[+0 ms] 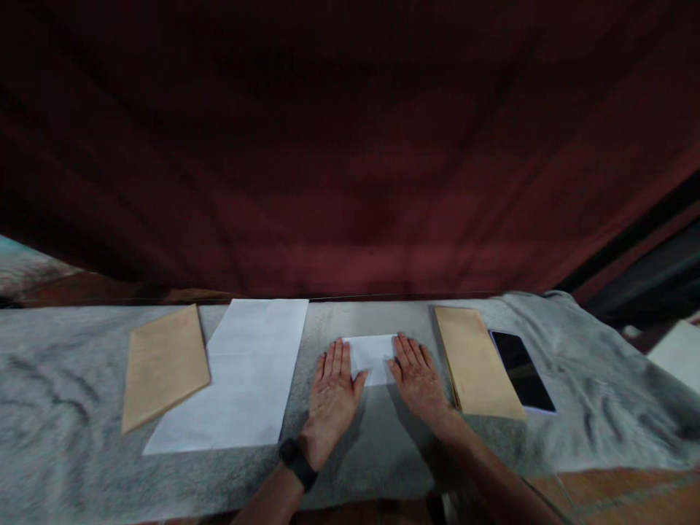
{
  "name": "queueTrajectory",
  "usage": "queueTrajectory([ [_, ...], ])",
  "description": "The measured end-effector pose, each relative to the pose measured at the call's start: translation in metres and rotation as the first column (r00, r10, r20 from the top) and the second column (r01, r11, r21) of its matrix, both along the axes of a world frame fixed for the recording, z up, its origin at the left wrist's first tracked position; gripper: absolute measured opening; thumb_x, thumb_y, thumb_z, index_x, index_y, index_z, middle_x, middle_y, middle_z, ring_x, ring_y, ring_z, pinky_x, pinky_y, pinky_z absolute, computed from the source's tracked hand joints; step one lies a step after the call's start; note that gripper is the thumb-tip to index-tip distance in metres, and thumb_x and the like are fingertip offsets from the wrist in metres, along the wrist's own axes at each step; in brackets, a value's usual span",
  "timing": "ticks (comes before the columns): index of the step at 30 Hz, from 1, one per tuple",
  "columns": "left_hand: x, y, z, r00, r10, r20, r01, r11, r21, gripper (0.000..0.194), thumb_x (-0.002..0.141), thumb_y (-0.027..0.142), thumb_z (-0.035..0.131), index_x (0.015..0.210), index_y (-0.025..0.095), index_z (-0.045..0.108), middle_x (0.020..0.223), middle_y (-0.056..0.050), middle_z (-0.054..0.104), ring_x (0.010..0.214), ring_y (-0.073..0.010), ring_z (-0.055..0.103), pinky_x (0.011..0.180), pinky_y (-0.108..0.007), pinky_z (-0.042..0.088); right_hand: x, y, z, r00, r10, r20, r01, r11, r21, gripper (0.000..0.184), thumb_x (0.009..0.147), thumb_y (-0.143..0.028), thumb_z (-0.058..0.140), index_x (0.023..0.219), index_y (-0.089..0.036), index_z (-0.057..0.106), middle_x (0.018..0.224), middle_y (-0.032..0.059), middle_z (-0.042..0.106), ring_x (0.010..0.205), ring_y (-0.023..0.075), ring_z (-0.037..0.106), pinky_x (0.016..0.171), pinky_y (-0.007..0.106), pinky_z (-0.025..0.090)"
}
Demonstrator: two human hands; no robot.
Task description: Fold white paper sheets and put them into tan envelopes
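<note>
A small white folded-looking piece of paper (372, 357) lies flat in front of me on a smooth grey surface (377, 452). My left hand (333, 390) rests palm down on its left edge, fingers stretched forward and thumb out to the side. On the right edge lies my right hand (418, 375), also palm down with straight fingers. Neither hand grips anything. Both palms cover the ends of the paper, so its full width is hidden. A dark watch (298, 464) is on my left wrist.
Left of my hands are large white paper sheets (249, 394), partly under a brown envelope (167, 364). To the right lie several brown envelopes (478, 364) beside a dark-screened phone (522, 370). Grey cloth (55, 408) covers the bench; a dark red curtain (361, 182) hangs behind.
</note>
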State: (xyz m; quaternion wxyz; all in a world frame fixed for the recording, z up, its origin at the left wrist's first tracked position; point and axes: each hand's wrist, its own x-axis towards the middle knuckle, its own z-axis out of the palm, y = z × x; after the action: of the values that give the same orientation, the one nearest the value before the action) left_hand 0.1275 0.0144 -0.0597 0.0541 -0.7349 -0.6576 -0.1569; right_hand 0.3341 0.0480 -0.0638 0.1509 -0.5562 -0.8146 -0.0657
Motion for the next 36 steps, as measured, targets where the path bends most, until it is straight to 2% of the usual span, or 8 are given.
queueTrajectory([
  [5, -0.009, 0.000, 0.012, 0.999, -0.050, -0.007, 0.049, 0.999, -0.014, 0.068, 0.102, 0.050, 0.041, 0.152, 0.005, 0.039, 0.160, -0.022, 0.037, 0.151, -0.0327, 0.032, 0.121, -0.052, 0.034, 0.009, 0.006, 0.005, 0.999, -0.044, -0.024, 0.043, 0.999, -0.021, 0.051, 0.105, -0.029, 0.035, 0.151, -0.009, 0.046, 0.160, 0.0153, 0.039, 0.147, 0.0317, 0.039, 0.120, 0.051, 0.030],
  [7, -0.011, -0.001, 0.022, 0.988, -0.153, -0.018, 0.153, 0.988, -0.032, 0.064, 0.100, 0.048, 0.047, 0.151, 0.009, 0.042, 0.161, -0.019, 0.037, 0.151, -0.0320, 0.033, 0.121, -0.052, 0.034, 0.010, 0.008, 0.008, 0.999, -0.019, -0.041, 0.017, 0.999, -0.038, 0.052, 0.104, -0.028, 0.037, 0.152, -0.011, 0.045, 0.161, 0.0139, 0.037, 0.148, 0.0301, 0.038, 0.120, 0.050, 0.029],
  [11, -0.012, -0.003, 0.037, 0.926, -0.378, -0.019, 0.371, 0.918, -0.143, 0.046, 0.101, 0.034, 0.050, 0.142, 0.016, 0.054, 0.153, -0.013, 0.052, 0.143, -0.0248, 0.047, 0.119, -0.044, 0.038, 0.009, 0.009, 0.013, 0.997, 0.052, -0.053, -0.057, 0.993, -0.105, 0.049, 0.102, -0.026, 0.040, 0.149, -0.016, 0.050, 0.160, 0.0111, 0.041, 0.147, 0.0289, 0.039, 0.122, 0.051, 0.027],
  [15, -0.008, -0.003, 0.037, 0.923, -0.380, -0.060, 0.364, 0.913, -0.181, 0.038, 0.101, 0.025, 0.048, 0.136, 0.017, 0.059, 0.149, -0.013, 0.057, 0.140, -0.0248, 0.050, 0.117, -0.043, 0.041, 0.009, 0.012, 0.014, 0.991, 0.040, -0.129, -0.057, 0.990, -0.130, 0.047, 0.102, -0.024, 0.039, 0.145, -0.013, 0.054, 0.152, 0.0124, 0.052, 0.141, 0.0264, 0.046, 0.120, 0.047, 0.031],
  [20, 0.001, -0.002, 0.032, 0.903, -0.396, -0.165, 0.355, 0.906, -0.232, 0.041, 0.096, 0.011, 0.046, 0.135, 0.013, 0.059, 0.146, -0.017, 0.058, 0.136, -0.0284, 0.055, 0.113, -0.047, 0.044, 0.007, 0.018, 0.009, 0.968, -0.063, -0.243, 0.037, 0.993, -0.108, 0.043, 0.098, -0.020, 0.041, 0.136, -0.012, 0.061, 0.142, 0.0154, 0.060, 0.134, 0.0281, 0.052, 0.112, 0.045, 0.042],
  [25, 0.013, -0.009, 0.046, 0.889, -0.438, -0.135, 0.409, 0.891, -0.197, 0.045, 0.092, 0.003, 0.045, 0.134, 0.012, 0.058, 0.142, -0.016, 0.061, 0.132, -0.0268, 0.057, 0.112, -0.044, 0.043, 0.004, 0.025, 0.007, 0.934, -0.092, -0.345, 0.066, 0.994, -0.086, 0.034, 0.093, -0.019, 0.048, 0.119, -0.015, 0.069, 0.136, 0.0164, 0.062, 0.131, 0.0301, 0.052, 0.108, 0.046, 0.044],
  [29, 0.022, -0.008, 0.055, 0.912, -0.409, -0.045, 0.395, 0.901, -0.181, 0.036, 0.097, 0.016, 0.050, 0.131, 0.013, 0.060, 0.131, -0.014, 0.066, 0.121, -0.0276, 0.061, 0.105, -0.044, 0.047, 0.005, 0.030, 0.006, 0.887, -0.075, -0.456, 0.040, 0.996, -0.084, 0.030, 0.090, -0.020, 0.050, 0.110, -0.018, 0.071, 0.126, 0.0145, 0.066, 0.122, 0.0285, 0.057, 0.106, 0.045, 0.046],
  [36, 0.034, -0.007, 0.049, 0.894, -0.427, -0.134, 0.399, 0.896, -0.192, 0.039, 0.089, 0.000, 0.049, 0.123, 0.010, 0.063, 0.123, -0.015, 0.067, 0.114, -0.0282, 0.063, 0.096, -0.042, 0.050, 0.006, 0.031, 0.007, 0.832, -0.147, -0.535, 0.064, 0.983, -0.169, 0.030, 0.088, -0.026, 0.052, 0.109, -0.020, 0.073, 0.125, 0.0140, 0.067, 0.124, 0.0306, 0.056, 0.108, 0.049, 0.044],
])
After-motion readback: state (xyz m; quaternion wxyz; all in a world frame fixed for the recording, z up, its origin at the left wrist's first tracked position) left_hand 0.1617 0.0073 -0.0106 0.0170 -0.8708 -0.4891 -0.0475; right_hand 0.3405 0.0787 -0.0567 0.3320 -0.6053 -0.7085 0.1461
